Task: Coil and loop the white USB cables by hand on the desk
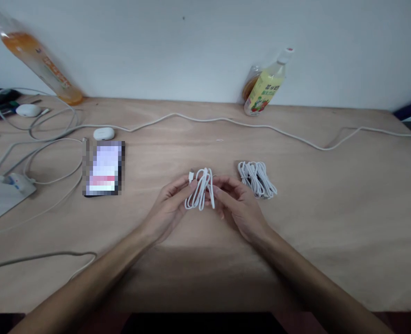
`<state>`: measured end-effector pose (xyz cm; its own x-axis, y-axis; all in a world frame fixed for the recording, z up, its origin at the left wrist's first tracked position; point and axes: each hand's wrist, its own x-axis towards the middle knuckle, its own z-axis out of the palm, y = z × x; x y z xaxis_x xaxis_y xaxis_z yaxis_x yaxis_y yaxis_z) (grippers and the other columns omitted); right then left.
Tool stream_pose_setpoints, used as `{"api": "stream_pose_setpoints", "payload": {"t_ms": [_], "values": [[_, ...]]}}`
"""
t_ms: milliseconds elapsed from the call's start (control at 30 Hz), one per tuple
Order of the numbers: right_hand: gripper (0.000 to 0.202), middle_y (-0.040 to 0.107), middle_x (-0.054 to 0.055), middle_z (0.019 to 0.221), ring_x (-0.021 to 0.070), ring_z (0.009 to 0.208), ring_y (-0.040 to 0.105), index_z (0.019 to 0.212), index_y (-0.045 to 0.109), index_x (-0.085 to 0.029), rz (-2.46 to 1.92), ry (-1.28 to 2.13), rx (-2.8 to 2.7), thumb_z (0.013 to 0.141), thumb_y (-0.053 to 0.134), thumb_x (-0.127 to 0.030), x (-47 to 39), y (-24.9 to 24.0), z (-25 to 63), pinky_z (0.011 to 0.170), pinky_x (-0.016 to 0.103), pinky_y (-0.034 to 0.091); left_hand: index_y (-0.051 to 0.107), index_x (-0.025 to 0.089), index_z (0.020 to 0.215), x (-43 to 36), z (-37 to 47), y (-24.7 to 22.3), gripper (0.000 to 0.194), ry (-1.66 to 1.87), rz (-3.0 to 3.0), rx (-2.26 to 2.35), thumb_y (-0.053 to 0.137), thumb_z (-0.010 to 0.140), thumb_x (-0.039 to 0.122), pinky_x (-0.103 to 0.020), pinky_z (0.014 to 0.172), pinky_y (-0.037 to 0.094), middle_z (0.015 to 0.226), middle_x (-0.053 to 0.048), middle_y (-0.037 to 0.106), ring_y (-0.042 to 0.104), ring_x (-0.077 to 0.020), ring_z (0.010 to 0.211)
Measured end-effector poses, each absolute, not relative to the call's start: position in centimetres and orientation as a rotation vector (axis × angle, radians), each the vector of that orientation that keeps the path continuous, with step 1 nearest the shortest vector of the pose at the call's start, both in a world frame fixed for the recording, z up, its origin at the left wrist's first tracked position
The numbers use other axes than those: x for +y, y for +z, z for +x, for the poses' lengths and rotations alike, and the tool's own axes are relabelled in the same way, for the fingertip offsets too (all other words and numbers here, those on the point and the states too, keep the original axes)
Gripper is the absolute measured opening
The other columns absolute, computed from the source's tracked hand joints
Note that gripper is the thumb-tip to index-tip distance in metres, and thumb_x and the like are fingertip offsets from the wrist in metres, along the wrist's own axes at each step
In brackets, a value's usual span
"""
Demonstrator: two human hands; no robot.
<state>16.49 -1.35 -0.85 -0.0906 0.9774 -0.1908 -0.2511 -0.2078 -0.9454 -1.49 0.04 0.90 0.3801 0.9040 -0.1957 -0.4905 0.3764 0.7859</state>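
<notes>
Between my two hands, above the middle of the table, is a white charging cable [201, 189] folded into several loops. One flat white plug sticks up at its left side. My left hand [172, 202] pinches the left of the loops with thumb and fingers. My right hand [238, 202] grips the right side, thumb in front, and some of its fingers are hidden behind the cable. Just beyond my right hand, a bundle of white cables [259, 180] lies on the wooden table [330, 213].
A phone [104, 168] with a blurred screen lies left, below a white earbud case [104, 134]. Tangled cables and a white power strip [19, 184] fill the left side. An orange drink bottle [40, 65] and a yellow bottle [266, 86] stand by the wall. A long white cable [222, 119] crosses the back.
</notes>
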Motion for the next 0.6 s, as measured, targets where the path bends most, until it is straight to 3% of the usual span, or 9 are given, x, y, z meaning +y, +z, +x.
{"api": "stream_pose_setpoints", "payload": {"t_ms": [133,233,367,433,600], "values": [[0.039,0.075,0.003,0.097,0.0145,0.073,0.064,0.109,0.076,-0.025,-1.117,1.59,-0.832,0.076,0.095,-0.035,-1.4,-0.4,16.4,0.043,0.018,0.041,0.088,0.019,0.11,0.0,-1.5,0.8,0.019,0.956,0.674,0.721,0.083,0.097,0.032,-0.033,0.086,0.063,0.109,-0.01,0.084,0.077,-0.0221,0.098],[0.048,0.076,0.003,0.102,0.0127,0.069,0.059,0.113,0.075,-0.025,-1.127,1.621,-0.732,0.07,0.097,-0.032,-1.4,0.2,16.2,0.04,0.017,0.035,0.086,0.018,0.106,0.0,-1.5,0.7,0.015,0.978,0.612,0.766,0.076,0.101,0.029,-0.037,0.094,0.064,0.11,-0.011,0.084,0.078,-0.0244,0.104],[0.029,0.064,-0.002,0.079,0.0099,0.058,0.041,0.095,0.078,-0.023,-1.16,1.641,-0.707,0.074,0.091,-0.038,-1.4,0.8,16.2,0.039,0.019,0.029,0.081,0.017,0.108,0.2,-1.7,0.7,0.021,0.982,0.553,0.751,0.066,0.108,0.032,-0.044,0.104,0.063,0.116,-0.014,0.084,0.079,-0.0291,0.115],[0.026,0.057,-0.003,0.07,0.0109,0.057,0.04,0.092,0.078,-0.023,-1.175,1.648,-0.687,0.075,0.086,-0.042,-1.4,0.8,16.3,0.04,0.02,0.027,0.078,0.017,0.12,0.3,-1.9,0.8,0.026,0.96,0.538,0.707,0.063,0.109,0.036,-0.05,0.109,0.061,0.123,-0.016,0.083,0.078,-0.0319,0.119],[0.031,0.054,-0.003,0.067,0.0128,0.056,0.04,0.092,0.079,-0.021,-1.184,1.645,-0.634,0.074,0.081,-0.047,-1.1,0.9,16.7,0.041,0.023,0.029,0.054,0.019,0.159,0.6,-2.3,1.3,0.053,0.846,0.494,0.635,0.057,0.11,0.039,-0.061,0.112,0.059,0.133,-0.02,0.08,0.079,-0.0366,0.122]]}}
